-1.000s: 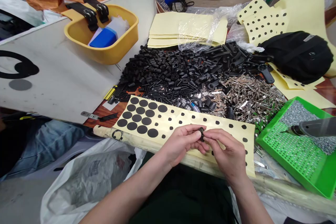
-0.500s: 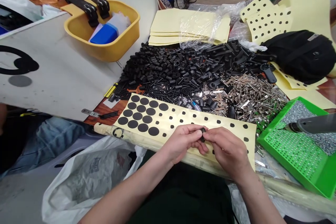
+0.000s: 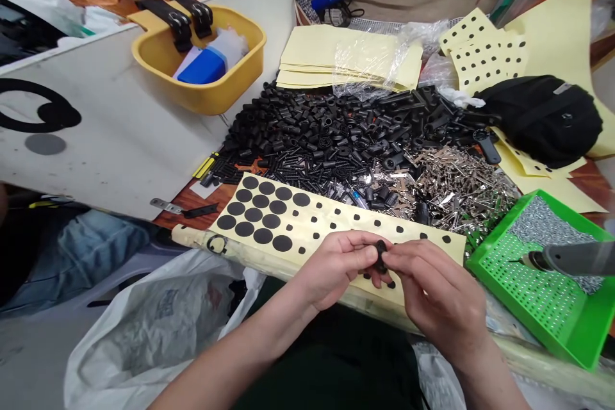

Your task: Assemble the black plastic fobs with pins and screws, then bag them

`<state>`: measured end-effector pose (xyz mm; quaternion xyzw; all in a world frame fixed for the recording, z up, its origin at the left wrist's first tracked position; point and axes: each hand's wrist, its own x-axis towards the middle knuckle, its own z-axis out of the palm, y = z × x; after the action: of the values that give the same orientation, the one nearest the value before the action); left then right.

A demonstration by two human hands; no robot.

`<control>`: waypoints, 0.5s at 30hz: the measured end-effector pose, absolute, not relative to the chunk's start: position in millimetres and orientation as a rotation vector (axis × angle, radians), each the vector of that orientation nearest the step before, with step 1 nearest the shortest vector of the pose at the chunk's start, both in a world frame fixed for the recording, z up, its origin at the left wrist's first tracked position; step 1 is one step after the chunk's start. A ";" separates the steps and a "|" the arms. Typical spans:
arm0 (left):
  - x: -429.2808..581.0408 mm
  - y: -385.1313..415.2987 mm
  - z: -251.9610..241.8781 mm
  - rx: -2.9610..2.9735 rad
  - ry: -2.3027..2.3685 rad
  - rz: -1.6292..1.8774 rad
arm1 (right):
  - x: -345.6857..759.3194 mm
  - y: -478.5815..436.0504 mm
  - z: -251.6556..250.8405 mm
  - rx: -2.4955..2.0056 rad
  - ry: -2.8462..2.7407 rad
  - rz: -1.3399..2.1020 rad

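Between my two hands is a small black plastic part [image 3: 380, 256], partly covered by the fingers. The thumb and fingers of my left hand [image 3: 343, 262] pinch it from the left. My right hand [image 3: 435, 282] grips its right side with thumb and fingertips. Both hands are just above a pale yellow sheet [image 3: 327, 221] at the table's front edge. Large black round stickers [image 3: 254, 214] sit at the sheet's left end, and smaller black dots cover the rest.
Behind the sheet spread heaps of black plastic parts [image 3: 307, 125] and metal strips [image 3: 451, 186]. A green basket [image 3: 523, 320] with small screws stands right, a screwdriver-like tool [image 3: 576, 257] above it. A yellow bin [image 3: 206, 93] hangs left on a white panel [image 3: 106, 160]. An open white bag [image 3: 144, 333] sits below.
Both hands have shifted slightly right and toward me with the black part, which now shows more of its length. The view has tilted a little.
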<state>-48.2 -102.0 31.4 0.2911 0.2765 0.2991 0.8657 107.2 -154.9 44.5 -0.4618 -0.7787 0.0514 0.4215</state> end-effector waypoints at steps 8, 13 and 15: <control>-48.1 -103.7 28.0 0.508 0.506 0.624 | 108.9 -153.4 47.1 -1.137 -1.960 0.212; -47.1 -105.0 23.8 0.527 0.573 0.780 | 104.4 -153.1 33.8 -1.266 -1.700 0.272; -46.8 -104.5 22.9 0.538 0.610 0.816 | 103.4 -154.8 25.4 -1.392 -1.514 0.304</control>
<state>-46.8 -104.5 22.9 0.2545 0.2886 0.3858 0.8385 103.4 -154.8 25.4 -0.5771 -0.6278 0.1260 0.5068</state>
